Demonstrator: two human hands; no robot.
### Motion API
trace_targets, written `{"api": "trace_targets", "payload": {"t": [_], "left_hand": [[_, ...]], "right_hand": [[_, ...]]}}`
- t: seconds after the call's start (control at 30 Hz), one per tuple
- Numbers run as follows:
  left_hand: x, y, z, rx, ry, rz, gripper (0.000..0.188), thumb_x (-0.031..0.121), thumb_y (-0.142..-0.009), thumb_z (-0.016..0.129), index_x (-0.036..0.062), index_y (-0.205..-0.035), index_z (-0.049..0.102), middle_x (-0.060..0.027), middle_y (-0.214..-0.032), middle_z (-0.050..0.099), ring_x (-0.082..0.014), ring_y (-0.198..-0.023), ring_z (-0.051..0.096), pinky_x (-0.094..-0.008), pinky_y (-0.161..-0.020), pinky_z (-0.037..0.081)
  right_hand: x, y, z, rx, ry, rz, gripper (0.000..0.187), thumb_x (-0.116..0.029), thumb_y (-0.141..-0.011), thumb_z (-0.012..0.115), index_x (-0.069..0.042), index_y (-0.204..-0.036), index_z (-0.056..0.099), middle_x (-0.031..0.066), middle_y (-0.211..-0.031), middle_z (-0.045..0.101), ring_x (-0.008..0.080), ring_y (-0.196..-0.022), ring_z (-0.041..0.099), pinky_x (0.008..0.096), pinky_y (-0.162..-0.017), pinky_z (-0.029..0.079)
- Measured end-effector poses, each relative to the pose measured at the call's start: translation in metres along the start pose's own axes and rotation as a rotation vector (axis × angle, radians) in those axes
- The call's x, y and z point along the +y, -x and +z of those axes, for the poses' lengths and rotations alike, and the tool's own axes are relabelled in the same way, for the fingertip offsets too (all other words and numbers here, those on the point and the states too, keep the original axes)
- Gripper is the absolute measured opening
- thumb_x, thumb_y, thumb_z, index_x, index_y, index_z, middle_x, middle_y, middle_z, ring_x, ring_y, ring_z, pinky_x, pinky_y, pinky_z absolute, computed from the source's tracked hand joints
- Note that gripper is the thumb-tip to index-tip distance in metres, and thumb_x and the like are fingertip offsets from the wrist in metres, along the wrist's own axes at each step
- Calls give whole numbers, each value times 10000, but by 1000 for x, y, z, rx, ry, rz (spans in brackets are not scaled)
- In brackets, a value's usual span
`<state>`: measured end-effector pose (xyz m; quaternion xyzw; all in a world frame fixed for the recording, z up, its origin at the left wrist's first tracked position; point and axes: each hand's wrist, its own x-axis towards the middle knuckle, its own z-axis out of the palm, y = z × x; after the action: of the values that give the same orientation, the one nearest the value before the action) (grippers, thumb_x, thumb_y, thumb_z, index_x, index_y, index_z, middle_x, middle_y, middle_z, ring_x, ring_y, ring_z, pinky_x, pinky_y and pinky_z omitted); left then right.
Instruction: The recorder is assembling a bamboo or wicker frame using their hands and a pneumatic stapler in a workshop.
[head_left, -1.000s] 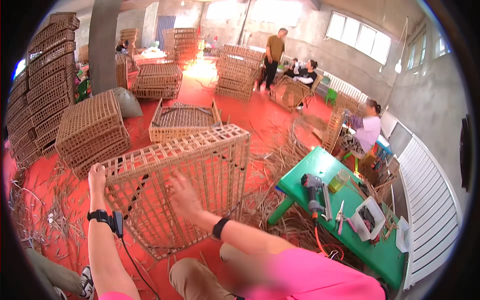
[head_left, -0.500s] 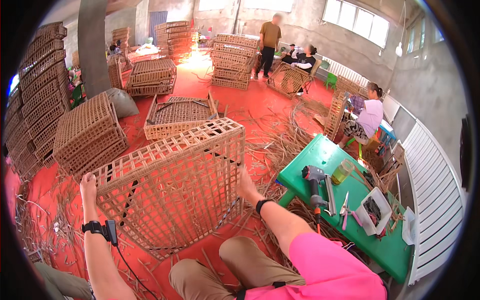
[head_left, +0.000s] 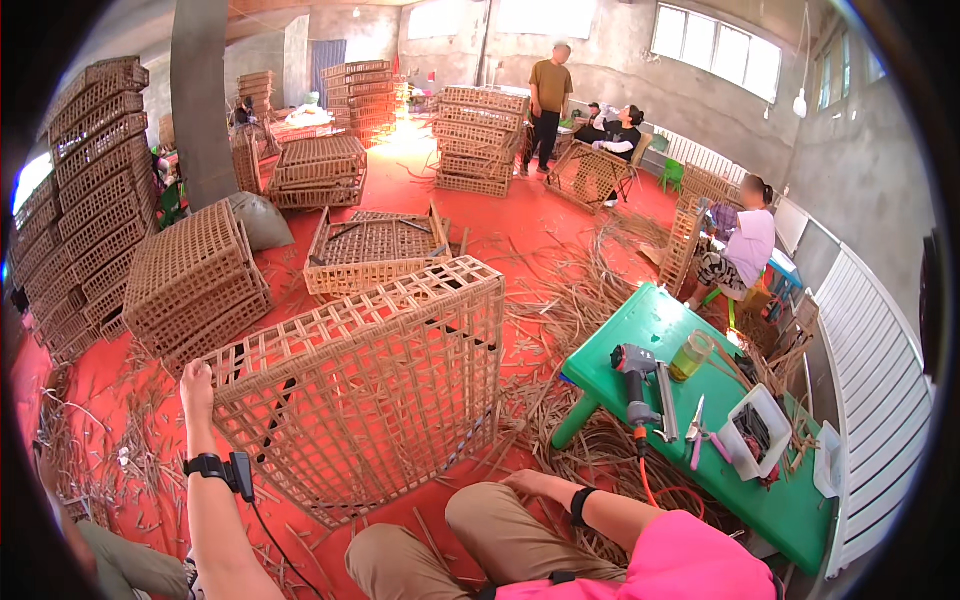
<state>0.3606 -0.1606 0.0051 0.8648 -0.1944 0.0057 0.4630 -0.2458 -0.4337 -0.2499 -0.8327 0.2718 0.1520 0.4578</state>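
Observation:
A large shallow woven wicker basket (head_left: 350, 400) stands on its edge before my knees, its open lattice facing me. Dark strips run along its corners and lower edge. My left hand (head_left: 197, 380) is closed round its upper left corner. My right hand (head_left: 522, 482) is low beside my right knee, apart from the basket; its fingers are partly hidden and small, so their pose is unclear. On the green table (head_left: 630, 310) to my right lie a nail gun (head_left: 636, 385), pink-handled pliers (head_left: 695, 445), a jar of yellowish liquid (head_left: 692, 356) and a white plastic bin (head_left: 755, 437).
Another wicker basket (head_left: 375, 260) lies just beyond. Stacked baskets (head_left: 195, 285) stand at left, with taller stacks (head_left: 480, 140) farther back. Loose wicker strips (head_left: 590, 290) litter the red floor. One co-worker (head_left: 748, 240) sits at right; others are at the back. A white radiator (head_left: 870, 380) lines the right wall.
My right hand has left the basket's right side and dropped down beside my right knee. My left hand keeps its hold on the corner. The view has shifted slightly.

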Motion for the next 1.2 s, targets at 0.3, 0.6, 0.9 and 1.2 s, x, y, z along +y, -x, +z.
{"api": "trace_targets", "payload": {"t": [0.3,0.6,0.9,1.2], "left_hand": [[4,39,-3,35,63,69,481,268,-979,553,19,-1390,542,-189,-1385,590,-330,-1289,556,-435,-1045,447],[41,115,-16,-1,107,-43,488,316,-1008,513,102,-1447,497,-154,-1441,545,-328,-1296,538,-459,-1015,453],[26,153,-31,-5,146,16,507,308,-1014,499,97,-1474,462,-151,-1493,487,-323,-1374,468,-464,-1091,406],[31,213,-41,71,161,105,476,258,-1036,462,52,-1466,463,-164,-1505,470,-328,-1401,430,-443,-1127,362]], "right_hand": [[-132,61,-26,340,-284,96,748,-579,-982,485,48,-1386,541,209,-1415,563,331,-1361,486,391,-1145,347],[-169,81,-14,346,-58,-20,880,-657,-919,521,58,-1430,482,284,-1456,486,411,-1384,429,455,-1151,332],[-168,90,4,530,10,-130,735,-548,-884,645,24,-1340,573,270,-1317,586,386,-1258,554,444,-1058,429],[-220,115,-42,1115,110,-516,272,-162,-895,692,-20,-1122,646,163,-1039,653,365,-1005,619,452,-868,506]]}}
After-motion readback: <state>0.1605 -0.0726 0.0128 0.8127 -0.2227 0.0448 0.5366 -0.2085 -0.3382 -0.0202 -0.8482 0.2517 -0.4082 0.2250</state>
